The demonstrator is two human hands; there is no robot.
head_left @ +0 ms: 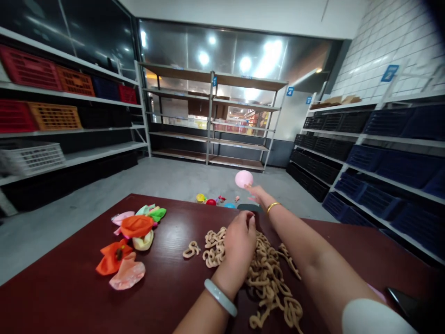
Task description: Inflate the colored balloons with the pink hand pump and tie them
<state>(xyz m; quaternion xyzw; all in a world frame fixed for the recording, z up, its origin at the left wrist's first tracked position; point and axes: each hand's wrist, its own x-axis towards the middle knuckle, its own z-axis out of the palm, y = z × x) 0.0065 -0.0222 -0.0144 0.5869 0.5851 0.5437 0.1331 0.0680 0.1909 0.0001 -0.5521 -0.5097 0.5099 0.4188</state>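
Observation:
My left hand point(240, 236), wearing a pale bangle, is over a pile of tan, fuzzy, rope-like loops point(269, 273). Its fingers are curled in and what they hold, if anything, is hidden. Beyond the table's far edge reaches my right hand point(257, 192), slightly blurred, its fingers stretched out and apart. A round, smooth pink thing point(244, 178), like a balloon, appears at those fingertips; I cannot tell whether they touch. One small tan loop point(191, 249) lies apart, left of the pile.
Orange fabric pieces point(137, 226), with pink, green and cream ones, lie at the table's point(62, 283) left. Past its far edge, several small coloured things, including a yellow one point(200, 198), are on the floor. Shelves with crates point(54, 116) line the sides. A dark phone-like object point(403, 299) is at right.

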